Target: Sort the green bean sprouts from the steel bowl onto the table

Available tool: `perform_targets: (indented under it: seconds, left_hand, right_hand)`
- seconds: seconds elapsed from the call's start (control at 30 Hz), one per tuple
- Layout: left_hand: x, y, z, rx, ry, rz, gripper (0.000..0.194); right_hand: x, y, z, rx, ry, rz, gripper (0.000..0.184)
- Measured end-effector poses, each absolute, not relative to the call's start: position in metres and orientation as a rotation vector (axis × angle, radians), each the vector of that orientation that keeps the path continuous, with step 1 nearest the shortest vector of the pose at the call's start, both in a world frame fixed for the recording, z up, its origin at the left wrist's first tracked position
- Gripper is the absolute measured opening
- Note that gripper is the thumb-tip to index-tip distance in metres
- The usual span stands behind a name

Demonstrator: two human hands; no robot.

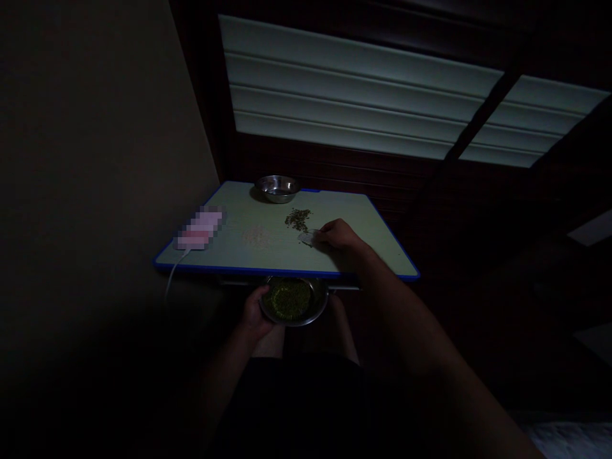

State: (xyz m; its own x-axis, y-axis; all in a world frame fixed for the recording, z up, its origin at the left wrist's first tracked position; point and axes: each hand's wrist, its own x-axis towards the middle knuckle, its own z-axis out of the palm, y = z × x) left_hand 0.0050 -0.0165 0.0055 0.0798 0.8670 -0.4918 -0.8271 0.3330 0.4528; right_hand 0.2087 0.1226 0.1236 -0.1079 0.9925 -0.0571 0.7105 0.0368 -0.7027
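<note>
My left hand [256, 313] grips the rim of a metal bowl [316, 313] just below the table's front edge. Small green grains or beans [289, 298] lie inside that bowl. Over the table [354, 210], my right hand [338, 234] pinches a thin, pale, translucent piece [307, 238], whose exact kind I cannot make out. Its edge is down at the tabletop, beside a loose patch of small dark grains [298, 219]. A fainter patch of pale grains [255, 236] is spread to the left.
A second metal bowl [277, 189] stands at the table's back edge. On the left lies a blurred pink phone-like thing [199, 228] with a white cable [173, 274] hanging over the edge. Behind are dark-framed slatted panels [344, 95]; a wall [105, 127] rises on the left.
</note>
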Motion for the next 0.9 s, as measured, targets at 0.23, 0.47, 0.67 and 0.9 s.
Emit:
perform_targets:
  seconds: [0.23, 0.47, 0.67, 0.9]
  left_hand:
    - [0.005, -0.014, 0.001, 0.072, 0.727, 1.309, 0.027]
    - [0.006, -0.015, 0.004, 0.070, 0.744, 1.355, 0.025]
    - [0.007, -0.015, 0.006, 0.066, 0.755, 1.354, 0.021]
    - [0.006, -0.015, 0.000, 0.069, 0.720, 1.365, 0.031]
  right_hand:
    - [0.195, 0.118, 0.129, -1.666, -1.974, 0.910, 0.018]
    - [0.188, 0.106, 0.131, -1.544, -2.037, 1.018, 0.013]
    - [0.182, 0.096, 0.133, -1.490, -2.125, 1.024, 0.011]
    - [0.176, 0.087, 0.138, -1.466, -2.221, 1.041, 0.010]
